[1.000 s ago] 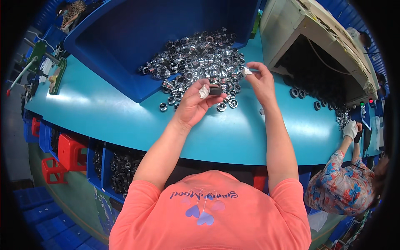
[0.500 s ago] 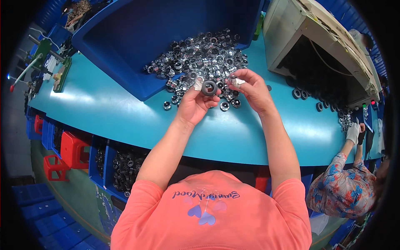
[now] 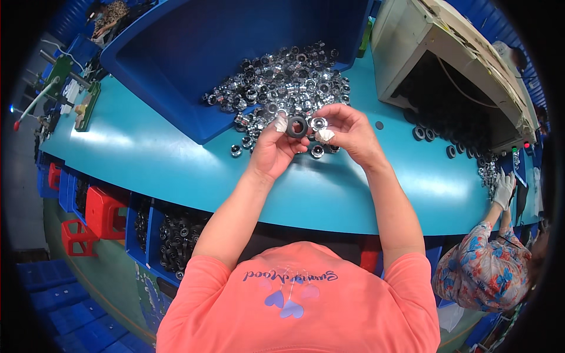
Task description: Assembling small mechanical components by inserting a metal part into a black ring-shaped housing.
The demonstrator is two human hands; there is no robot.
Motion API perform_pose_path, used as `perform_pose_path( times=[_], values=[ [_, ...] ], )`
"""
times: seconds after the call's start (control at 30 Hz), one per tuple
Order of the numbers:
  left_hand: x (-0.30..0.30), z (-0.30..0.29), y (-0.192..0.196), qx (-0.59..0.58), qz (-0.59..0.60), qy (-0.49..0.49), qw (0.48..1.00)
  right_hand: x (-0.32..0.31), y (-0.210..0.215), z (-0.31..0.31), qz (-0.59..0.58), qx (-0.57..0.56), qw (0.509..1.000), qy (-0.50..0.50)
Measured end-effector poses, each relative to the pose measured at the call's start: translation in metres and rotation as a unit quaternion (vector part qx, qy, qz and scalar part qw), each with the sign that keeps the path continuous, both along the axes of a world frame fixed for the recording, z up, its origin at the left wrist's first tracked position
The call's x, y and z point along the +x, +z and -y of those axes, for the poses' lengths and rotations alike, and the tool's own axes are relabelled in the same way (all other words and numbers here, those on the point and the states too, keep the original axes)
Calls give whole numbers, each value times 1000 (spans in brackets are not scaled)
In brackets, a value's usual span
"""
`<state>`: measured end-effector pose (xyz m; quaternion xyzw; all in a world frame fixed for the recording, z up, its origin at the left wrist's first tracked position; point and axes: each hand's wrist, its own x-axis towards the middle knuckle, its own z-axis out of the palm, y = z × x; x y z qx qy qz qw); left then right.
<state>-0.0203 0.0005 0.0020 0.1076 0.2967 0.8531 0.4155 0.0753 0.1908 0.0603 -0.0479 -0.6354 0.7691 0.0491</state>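
Observation:
My left hand (image 3: pixel 274 148) grips a black ring (image 3: pixel 296 126), a tyre-like piece with an open centre, held up toward me. White tape or a finger cover wraps the thumb. Close beside the ring, my right hand (image 3: pixel 352 134) pinches a small shiny wheel hub (image 3: pixel 319 124), clear or chrome with a dark middle. White wrapping covers a digit of this hand too. Just beyond both hands lies a heap of similar shiny hubs (image 3: pixel 288 76), spilling out of a big blue bin (image 3: pixel 170 76). A few loose hubs (image 3: pixel 236 151) rest on the table nearer me.
The turquoise table (image 3: pixel 194 170) curves across the view. At right stands a cream box-like housing (image 3: pixel 406 56) with black rings (image 3: pixel 419 133) by its opening. A co-worker's gloved hand (image 3: pixel 504 189) is at the far right. Red stools (image 3: pixel 105 212) and blue crates (image 3: pixel 154 232) sit below the left edge.
My right hand has moved left, bringing the hub up next to the black ring. My left hand has barely shifted. The co-worker's hands at the right have moved slightly.

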Motion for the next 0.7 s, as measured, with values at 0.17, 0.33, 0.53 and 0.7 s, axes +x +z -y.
perform_pose_path(
  times=[0.17, 0.33, 0.53, 0.7],
  values=[
    [0, -1, 2, 11, 7, 9, 1000, -2, -3, 3, -70, 73, 995, -6],
    [2, -2, 3, 5, -4, 21, 1000, 0, 5, 12, -84, 152, 982, -73],
    [2, -5, 1, 7, -34, 12, 999, -2, 3, 19, -169, 335, 920, -109],
    [6, -7, 6, -21, -65, 20, 997, -5, 0, 25, -185, 371, 899, -141]
  ],
)
